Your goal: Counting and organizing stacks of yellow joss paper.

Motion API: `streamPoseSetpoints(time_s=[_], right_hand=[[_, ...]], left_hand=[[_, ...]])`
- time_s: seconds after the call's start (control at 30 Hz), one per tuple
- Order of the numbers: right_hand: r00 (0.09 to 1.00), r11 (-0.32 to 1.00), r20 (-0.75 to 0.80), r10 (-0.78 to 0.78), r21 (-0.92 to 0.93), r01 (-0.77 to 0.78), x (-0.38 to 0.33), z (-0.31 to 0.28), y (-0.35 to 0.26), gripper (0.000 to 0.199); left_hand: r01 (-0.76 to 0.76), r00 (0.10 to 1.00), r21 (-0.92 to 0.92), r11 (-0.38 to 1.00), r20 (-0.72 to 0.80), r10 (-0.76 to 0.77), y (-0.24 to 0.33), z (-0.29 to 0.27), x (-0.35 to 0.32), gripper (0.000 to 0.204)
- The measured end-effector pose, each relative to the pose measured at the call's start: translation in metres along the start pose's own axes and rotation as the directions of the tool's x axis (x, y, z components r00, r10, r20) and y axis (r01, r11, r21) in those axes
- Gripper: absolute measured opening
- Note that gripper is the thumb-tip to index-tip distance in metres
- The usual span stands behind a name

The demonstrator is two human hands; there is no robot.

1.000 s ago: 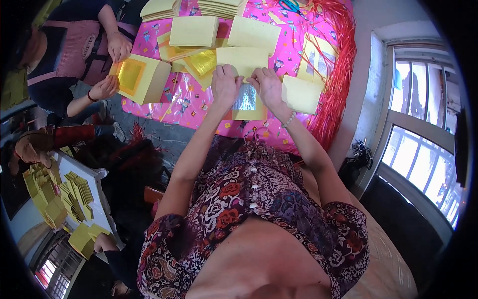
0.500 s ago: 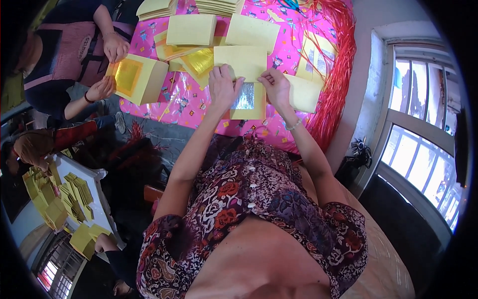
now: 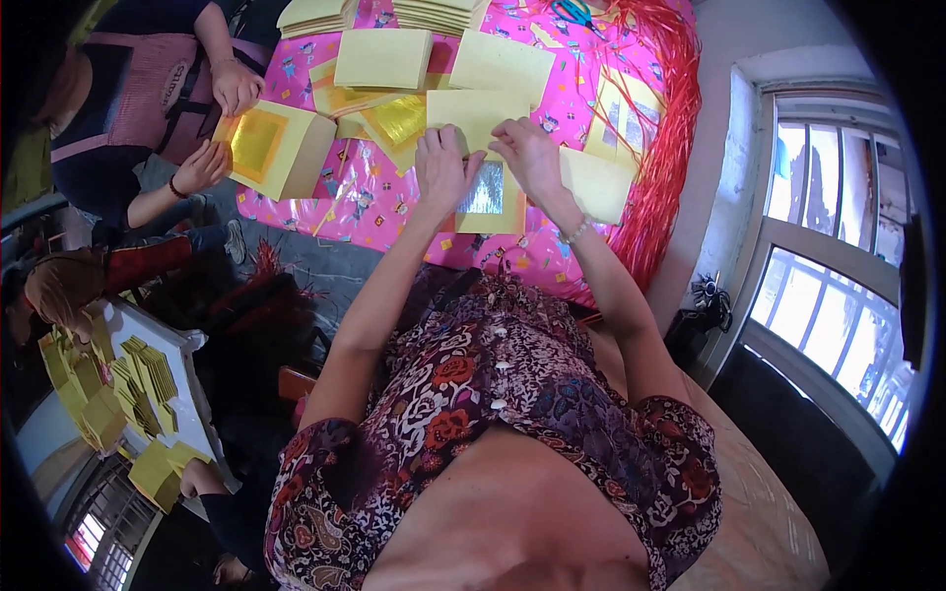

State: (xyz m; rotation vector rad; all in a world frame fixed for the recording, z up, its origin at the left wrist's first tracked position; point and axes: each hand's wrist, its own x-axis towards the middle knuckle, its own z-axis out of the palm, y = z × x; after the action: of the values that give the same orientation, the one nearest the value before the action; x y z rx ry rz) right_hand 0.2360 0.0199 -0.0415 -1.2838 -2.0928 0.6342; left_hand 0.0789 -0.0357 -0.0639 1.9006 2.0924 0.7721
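Observation:
My left hand (image 3: 442, 169) and my right hand (image 3: 529, 156) rest side by side on a yellow paper sheet with a silver foil square (image 3: 485, 197), at the near edge of a table under a pink patterned cloth (image 3: 394, 202). Fingers of both hands press on the sheet's upper part, where it meets a plain yellow sheet (image 3: 477, 115). A gold foil sheet (image 3: 394, 123) lies just left of my left hand. A yellow stack (image 3: 597, 184) sits right of my right wrist.
Another person's hands (image 3: 219, 123) hold a thick yellow stack with a gold foil square (image 3: 277, 148) at the table's left. More yellow paper stacks (image 3: 382, 57) lie farther back. Red string bundles (image 3: 665, 148) hang along the right edge. A window (image 3: 833, 276) is at right.
Both my hands slid a little toward the far side of the silver foil sheet, onto its upper edge. The other person's hands stay on their stack.

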Motion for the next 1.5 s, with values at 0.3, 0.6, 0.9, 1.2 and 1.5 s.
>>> streamPoseSetpoints(time_s=[0.3, 0.6, 0.9, 1.2, 1.5], right_hand=[[0.967, 1.000, 0.256, -0.010, -0.009, 0.012, 0.001, 0.011, 0.021, 0.026], [0.966, 0.998, 0.248, -0.069, 0.015, 0.067, 0.007, 0.013, 0.026, 0.026], [0.963, 0.992, 0.251, -0.099, 0.100, 0.076, 0.005, 0.000, 0.032, 0.026], [0.939, 0.978, 0.281, -0.196, -0.008, 0.206, -0.001, -0.020, 0.025, 0.041], [0.848, 0.823, 0.343, -0.403, -0.270, 0.500, 0.002, -0.011, 0.041, 0.026]], left_hand=[[-0.041, 0.997, -0.081, 0.996, -0.067, 0.035, -0.012, 0.002, 0.002, 0.052], [0.089, 0.993, -0.469, 0.879, 0.116, -0.038, -0.061, -0.012, 0.010, 0.033], [0.320, 0.937, -0.769, 0.553, 0.342, -0.068, -0.076, -0.003, 0.012, 0.031], [0.216, 0.973, -0.687, 0.694, 0.207, -0.098, -0.068, -0.001, 0.004, 0.031], [0.389, 0.921, -0.224, 0.894, 0.079, -0.381, -0.012, -0.028, 0.021, 0.034]])
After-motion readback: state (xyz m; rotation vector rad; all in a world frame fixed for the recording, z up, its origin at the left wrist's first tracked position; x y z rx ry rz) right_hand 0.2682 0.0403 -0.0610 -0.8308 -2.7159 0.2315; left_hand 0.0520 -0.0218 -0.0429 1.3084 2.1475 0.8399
